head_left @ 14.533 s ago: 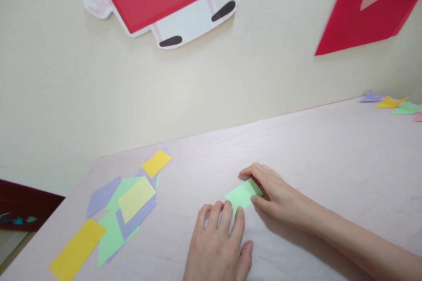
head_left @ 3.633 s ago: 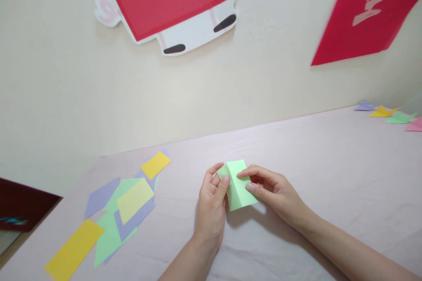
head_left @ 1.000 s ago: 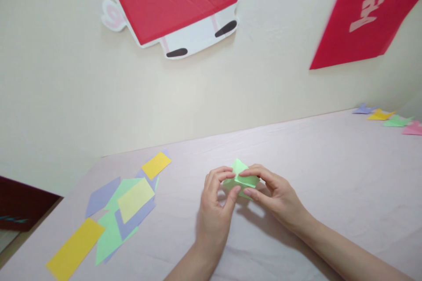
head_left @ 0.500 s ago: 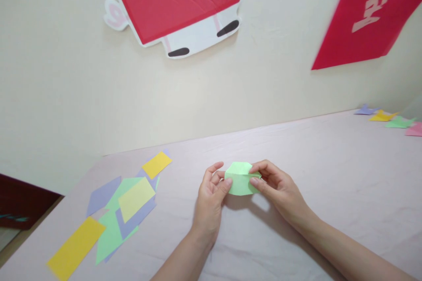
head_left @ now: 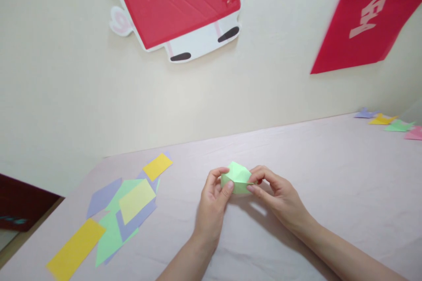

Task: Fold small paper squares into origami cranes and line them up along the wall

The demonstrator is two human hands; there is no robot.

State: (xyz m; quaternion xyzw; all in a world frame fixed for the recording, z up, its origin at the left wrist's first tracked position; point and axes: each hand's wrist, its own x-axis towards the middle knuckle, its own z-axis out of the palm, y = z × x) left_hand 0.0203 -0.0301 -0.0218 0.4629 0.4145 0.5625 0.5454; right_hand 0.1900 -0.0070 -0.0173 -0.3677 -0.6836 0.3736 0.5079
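Observation:
A piece of folded light green paper (head_left: 238,174) is held just above the cloth-covered table, between both hands. My left hand (head_left: 215,197) pinches its left side, thumb in front and index finger at the upper edge. At its right end, my right hand (head_left: 277,193) grips a narrow folded edge between thumb and fingertips. The paper's upper part stands up in angled facets, and its inner folds are partly hidden by the fingers.
Several loose sheets lie overlapping at the left, among them a yellow sheet (head_left: 76,249) and a pale yellow sheet (head_left: 137,201). Small folded paper shapes, including a green one (head_left: 398,126), line the far right edge. Behind the table (head_left: 184,151) rises a wall (head_left: 263,92).
The green paper has turned and bent from a flatter, wider form into a more peaked one. My right hand has shifted slightly left, closer to my left hand.

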